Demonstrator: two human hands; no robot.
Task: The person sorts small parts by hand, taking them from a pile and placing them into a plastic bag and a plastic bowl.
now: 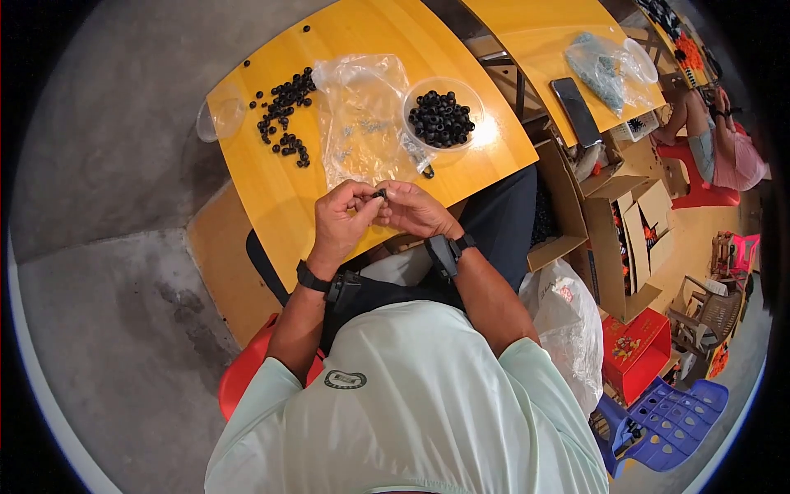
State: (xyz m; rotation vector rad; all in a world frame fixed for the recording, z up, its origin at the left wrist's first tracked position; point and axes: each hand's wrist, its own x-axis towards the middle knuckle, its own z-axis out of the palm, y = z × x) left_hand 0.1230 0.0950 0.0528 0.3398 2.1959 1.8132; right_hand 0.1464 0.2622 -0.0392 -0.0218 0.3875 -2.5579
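Observation:
My left hand and my right hand meet at the near edge of the yellow table. Their fingertips pinch a small black piece between them; its exact shape is mostly covered. Just beyond lies a clear plastic bag with small shiny bits on or in it. To its right stands a round clear tub of black bead-like pieces. Loose black beads are scattered left of the bag. A small black ring-like piece rests near my right hand.
A clear plastic lid overhangs the table's left edge. On the second table to the right lie a phone and a bag of greyish bits. Cardboard boxes, a white sack and a seated person are farther right.

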